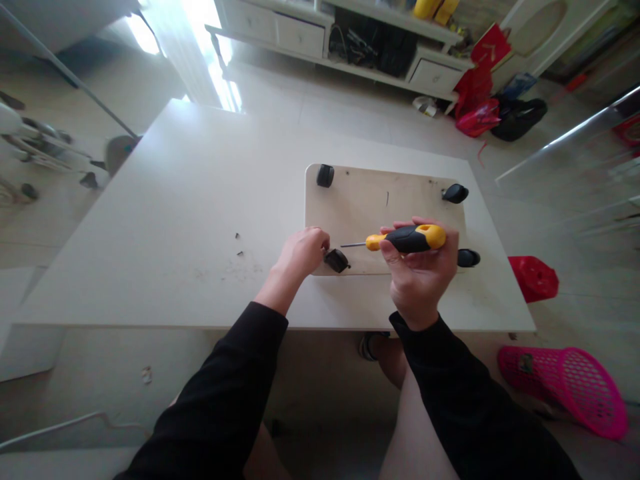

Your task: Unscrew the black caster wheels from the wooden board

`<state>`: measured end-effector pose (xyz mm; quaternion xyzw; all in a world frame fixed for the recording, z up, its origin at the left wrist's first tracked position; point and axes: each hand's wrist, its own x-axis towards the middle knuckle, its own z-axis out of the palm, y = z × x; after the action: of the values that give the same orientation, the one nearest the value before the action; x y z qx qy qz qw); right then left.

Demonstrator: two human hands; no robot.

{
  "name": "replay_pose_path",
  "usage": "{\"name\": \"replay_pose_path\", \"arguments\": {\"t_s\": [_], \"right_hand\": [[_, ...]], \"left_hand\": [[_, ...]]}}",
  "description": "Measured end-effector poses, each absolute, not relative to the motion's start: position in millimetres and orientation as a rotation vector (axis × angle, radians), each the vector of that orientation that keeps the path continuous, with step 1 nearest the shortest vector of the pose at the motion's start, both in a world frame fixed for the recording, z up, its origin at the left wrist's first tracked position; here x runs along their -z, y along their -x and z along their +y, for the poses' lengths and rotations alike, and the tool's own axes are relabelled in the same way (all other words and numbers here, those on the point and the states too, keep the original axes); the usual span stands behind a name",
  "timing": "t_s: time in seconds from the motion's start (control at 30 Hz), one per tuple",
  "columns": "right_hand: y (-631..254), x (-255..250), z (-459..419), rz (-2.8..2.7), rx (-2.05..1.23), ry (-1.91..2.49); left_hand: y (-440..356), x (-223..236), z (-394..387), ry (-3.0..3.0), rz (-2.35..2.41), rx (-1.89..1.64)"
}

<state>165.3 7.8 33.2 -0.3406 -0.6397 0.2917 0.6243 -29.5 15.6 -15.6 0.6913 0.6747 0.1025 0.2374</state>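
My right hand (420, 280) is wrapped around the yellow and black handle of a screwdriver (407, 239). Its metal shaft points left, and the tip is in the air near a black caster wheel (336, 260). My left hand (307, 250) is at that wheel's left side with fingertips pinched together; whatever is between them is hidden. Under both hands lies a pale rectangular board (350, 207). Other black casters sit at its corners: one far left (325, 176), one far right (455, 194) and one near right (469, 258). A thin dark piece (387, 198) rests on the board.
The white table (200, 180) holds two small dark bits (240, 253) and some crumbs left of the board. A pink basket (565, 387) lies on the floor at right, near a red plastic stool (534, 279). A white cabinet (300, 37) stands beyond the table.
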Motion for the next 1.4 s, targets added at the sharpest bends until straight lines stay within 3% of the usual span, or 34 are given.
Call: {"name": "replay_pose_path", "arguments": {"t_s": [1.0, 1.2, 1.4], "right_hand": [[-166.5, -33.4, 7.0, -1.469, -0.692, 0.789], [-168.0, -30.2, 10.8, -1.463, -0.679, 0.781], [-168.9, -22.9, 18.4, -1.457, -0.709, 0.806]], "left_hand": [[33.0, 15.4, 19.4, -1.810, 1.806, -0.408], [75.2, 8.5, 15.7, -1.559, 2.024, -0.526], [152.6, 18.5, -17.0, -1.239, 2.353, -0.378]]}}
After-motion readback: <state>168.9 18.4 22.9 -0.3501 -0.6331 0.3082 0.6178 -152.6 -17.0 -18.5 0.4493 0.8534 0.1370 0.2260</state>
